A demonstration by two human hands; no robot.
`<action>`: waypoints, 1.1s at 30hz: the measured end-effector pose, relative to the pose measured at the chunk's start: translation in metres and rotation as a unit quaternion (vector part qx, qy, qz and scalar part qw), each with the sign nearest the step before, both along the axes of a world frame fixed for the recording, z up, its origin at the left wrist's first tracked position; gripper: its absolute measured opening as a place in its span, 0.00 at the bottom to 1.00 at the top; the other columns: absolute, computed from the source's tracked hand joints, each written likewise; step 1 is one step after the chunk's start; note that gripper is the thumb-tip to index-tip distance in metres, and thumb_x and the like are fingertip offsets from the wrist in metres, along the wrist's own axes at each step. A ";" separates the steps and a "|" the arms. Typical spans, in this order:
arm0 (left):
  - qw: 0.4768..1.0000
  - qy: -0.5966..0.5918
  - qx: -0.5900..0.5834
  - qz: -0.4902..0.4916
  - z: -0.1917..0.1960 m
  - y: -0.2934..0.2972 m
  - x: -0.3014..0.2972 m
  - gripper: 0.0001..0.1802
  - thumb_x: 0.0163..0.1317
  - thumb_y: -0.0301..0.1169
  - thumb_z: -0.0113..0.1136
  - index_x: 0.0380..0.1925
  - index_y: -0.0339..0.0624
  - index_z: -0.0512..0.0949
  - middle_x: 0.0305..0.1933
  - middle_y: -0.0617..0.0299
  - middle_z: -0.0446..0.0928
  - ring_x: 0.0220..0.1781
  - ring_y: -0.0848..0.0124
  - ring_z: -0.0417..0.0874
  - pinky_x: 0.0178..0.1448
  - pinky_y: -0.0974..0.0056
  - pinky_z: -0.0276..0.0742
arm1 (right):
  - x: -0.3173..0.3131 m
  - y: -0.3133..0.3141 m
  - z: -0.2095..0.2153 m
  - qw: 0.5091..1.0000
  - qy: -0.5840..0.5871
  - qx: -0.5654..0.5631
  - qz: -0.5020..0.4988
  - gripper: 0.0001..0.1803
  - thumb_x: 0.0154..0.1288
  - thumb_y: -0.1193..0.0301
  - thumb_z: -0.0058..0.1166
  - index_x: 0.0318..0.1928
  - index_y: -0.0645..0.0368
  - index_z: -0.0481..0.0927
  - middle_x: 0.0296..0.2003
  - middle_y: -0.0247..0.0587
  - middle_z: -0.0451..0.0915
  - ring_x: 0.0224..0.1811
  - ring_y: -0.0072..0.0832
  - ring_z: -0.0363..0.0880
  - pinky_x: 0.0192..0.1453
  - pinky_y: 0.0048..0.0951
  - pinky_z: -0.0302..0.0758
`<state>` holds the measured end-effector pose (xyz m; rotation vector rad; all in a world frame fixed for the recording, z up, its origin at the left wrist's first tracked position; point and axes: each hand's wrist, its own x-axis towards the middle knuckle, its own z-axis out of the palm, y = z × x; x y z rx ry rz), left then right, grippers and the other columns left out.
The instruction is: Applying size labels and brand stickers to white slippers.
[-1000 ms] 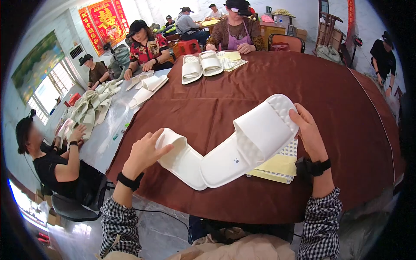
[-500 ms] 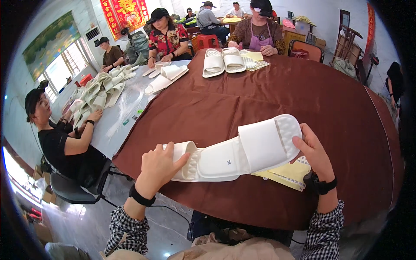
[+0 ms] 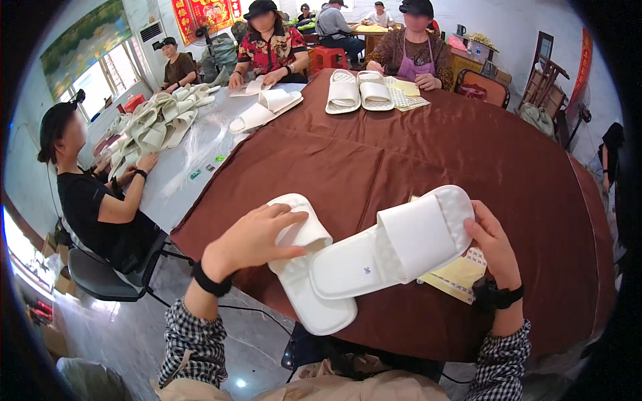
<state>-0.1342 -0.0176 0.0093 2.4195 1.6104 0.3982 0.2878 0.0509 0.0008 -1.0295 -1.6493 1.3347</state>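
A white slipper (image 3: 412,240) is held tilted over the table, its toe end pinched by my right hand (image 3: 495,242). Under its heel lies a second white slipper (image 3: 315,301), turned so its heel points toward me. My left hand (image 3: 257,242) reaches across that second slipper's strap from the left, thumb and fingers spread apart and seemingly touching it. Partly beneath the raised slipper, close to my right wrist, is a yellow sticker sheet (image 3: 460,275) with rows of small printed labels.
A brown cloth covers the round table (image 3: 535,180). Across it stand a pair of white slippers (image 3: 360,92) and more sticker sheets (image 3: 406,93). On the grey table at left are a slipper pile (image 3: 157,123) and another slipper (image 3: 267,110). Several people sit around; a chair (image 3: 110,267) stands left.
The left slipper has turned, its toe swinging away from me and its heel toward me. The right slipper has shifted slightly right. My left hand's fingers now point more to the right.
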 end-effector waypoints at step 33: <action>0.959 -0.063 -0.179 -0.210 0.019 0.098 -0.015 0.46 0.52 0.31 0.76 0.73 0.43 0.68 0.75 0.47 0.65 0.78 0.51 0.61 0.80 0.52 0.57 | 0.014 0.093 0.007 0.838 -0.529 0.094 0.091 0.42 0.58 0.56 0.68 0.69 0.64 0.71 0.62 0.53 0.75 0.67 0.46 0.72 0.68 0.42 0.71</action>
